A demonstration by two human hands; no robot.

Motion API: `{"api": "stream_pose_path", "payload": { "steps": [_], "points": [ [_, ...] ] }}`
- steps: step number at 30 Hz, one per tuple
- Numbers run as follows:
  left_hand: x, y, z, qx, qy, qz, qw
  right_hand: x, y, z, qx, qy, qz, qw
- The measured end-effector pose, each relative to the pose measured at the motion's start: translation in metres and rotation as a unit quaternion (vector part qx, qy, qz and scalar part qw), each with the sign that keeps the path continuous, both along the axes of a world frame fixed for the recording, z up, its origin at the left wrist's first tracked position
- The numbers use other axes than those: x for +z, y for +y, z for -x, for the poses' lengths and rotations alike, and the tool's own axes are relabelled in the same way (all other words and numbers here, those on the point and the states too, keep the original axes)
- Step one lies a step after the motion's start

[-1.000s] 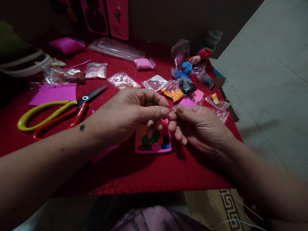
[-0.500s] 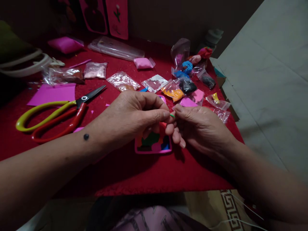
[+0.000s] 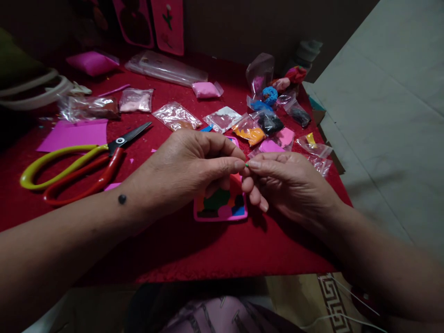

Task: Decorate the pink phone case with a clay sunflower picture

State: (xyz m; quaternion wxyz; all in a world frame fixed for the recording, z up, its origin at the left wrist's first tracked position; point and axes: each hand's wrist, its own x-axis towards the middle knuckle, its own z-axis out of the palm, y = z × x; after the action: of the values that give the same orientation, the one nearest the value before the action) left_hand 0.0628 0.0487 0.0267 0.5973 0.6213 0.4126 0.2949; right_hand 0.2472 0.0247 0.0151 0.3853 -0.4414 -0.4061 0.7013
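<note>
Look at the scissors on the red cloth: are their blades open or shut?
Shut. The scissors lie flat, their dark blades together in one point; only the yellow and red handles spread apart.

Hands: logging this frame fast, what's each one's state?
Left hand: closed, pinching a green bit.
Right hand: closed, pinching the same green bit.

Red cloth (image 3: pixel 208 249), yellow-and-red scissors (image 3: pixel 79 166), multicoloured pink-rimmed tile (image 3: pixel 222 208).

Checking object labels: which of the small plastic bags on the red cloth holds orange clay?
The bag of orange clay, just beyond the left hand; the bag beside it holds black clay, the others pink, blue or pale.
</note>
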Motion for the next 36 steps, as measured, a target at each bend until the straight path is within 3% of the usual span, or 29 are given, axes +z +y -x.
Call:
{"api": "stream_pose_path", "payload": {
  "steps": [8,25,36],
  "points": [
    [0.0000,0.0050,0.0027,0.019,-0.031,0.048,0.998,0.0035,0.0016,0.0018,-0.018,0.004,0.014,1.000],
    [0.0028,0.0041,0.0001,-0.011,-0.012,0.056,0.998,0.0050,0.0025,0.0008,-0.037,-0.006,0.025,0.999],
    [0.0026,0.0019,0.0015,-0.012,-0.001,0.063,0.998,-0.0006,-0.0005,-0.0024,-0.052,-0.069,-0.065,0.994]
  ]
}}
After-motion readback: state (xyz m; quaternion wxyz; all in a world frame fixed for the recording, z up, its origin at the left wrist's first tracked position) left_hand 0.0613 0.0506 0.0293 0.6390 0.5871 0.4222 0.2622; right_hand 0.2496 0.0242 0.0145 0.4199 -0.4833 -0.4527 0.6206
